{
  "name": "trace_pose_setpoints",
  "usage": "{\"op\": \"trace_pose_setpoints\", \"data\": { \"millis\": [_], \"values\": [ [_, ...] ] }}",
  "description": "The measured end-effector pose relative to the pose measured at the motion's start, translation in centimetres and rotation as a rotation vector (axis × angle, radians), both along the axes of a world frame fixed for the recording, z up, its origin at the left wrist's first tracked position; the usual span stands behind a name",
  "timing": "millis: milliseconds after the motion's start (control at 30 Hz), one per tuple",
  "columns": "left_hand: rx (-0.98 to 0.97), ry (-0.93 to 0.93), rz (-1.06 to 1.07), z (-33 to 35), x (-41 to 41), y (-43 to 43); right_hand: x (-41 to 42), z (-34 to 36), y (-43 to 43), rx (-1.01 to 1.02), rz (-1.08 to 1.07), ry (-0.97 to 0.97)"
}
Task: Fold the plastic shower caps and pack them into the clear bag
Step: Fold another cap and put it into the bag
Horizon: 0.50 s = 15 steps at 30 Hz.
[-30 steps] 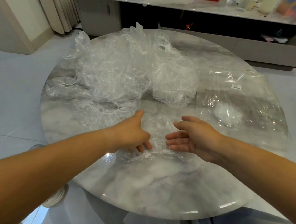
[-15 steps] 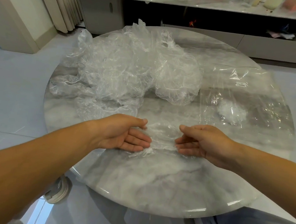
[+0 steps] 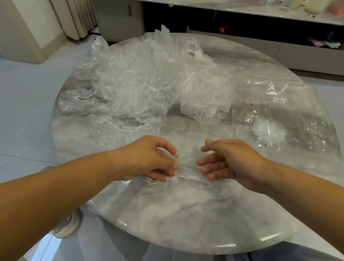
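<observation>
Shower caps [image 3: 150,82] lie heaped in a loose, crinkled pile across the far left of the round marble table [image 3: 179,215]. They are thin transparent film with gathered edges. I judge them almost weightless, limp and slippery on the polished stone. They are likely to spring back open unless pressed flat, and easy to snag on one another.

The clear bag [image 3: 294,121] lies flat at the right of the table, just beside the pile, with a small white label [image 3: 279,100] near its far edge. One bunched white cap [image 3: 268,132] seems to sit inside it.

A single cap [image 3: 186,170] lies flattened on the near middle of the table, apart from the pile and between the two hands. The left hand [image 3: 149,159] has its fingers curled, pinching the film at the cap's left side. The right hand [image 3: 233,163] is spread and relaxed, fingertips over the cap's right side; whether they touch it I cannot tell. The ruffled rim looks like the best place to grip, since the gathers give some purchase.
</observation>
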<state>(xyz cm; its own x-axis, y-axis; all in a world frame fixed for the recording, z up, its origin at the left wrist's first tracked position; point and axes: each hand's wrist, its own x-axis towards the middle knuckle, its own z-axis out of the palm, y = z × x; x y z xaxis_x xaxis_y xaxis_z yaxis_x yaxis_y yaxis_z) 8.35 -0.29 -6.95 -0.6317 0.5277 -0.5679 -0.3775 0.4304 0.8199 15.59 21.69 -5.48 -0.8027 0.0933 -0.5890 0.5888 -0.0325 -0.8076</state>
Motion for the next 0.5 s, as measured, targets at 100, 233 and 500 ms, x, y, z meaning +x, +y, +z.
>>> {"op": "trace_pose_setpoints", "data": {
  "millis": [100, 233, 500],
  "values": [
    [-0.002, -0.028, 0.003, 0.3, -0.1, 0.1, 0.0, -0.2, 0.2, 0.017, -0.031, 0.027],
    [-0.005, -0.139, 0.093, 0.3, -0.6, 0.3, 0.9, -0.1, 0.4, 0.089, 0.057, 0.069],
    [-0.021, -0.092, 0.046, 0.0, -0.7, 0.1, 0.5, 0.7, -0.3, -0.057, -0.011, 0.059]
  ]
}}
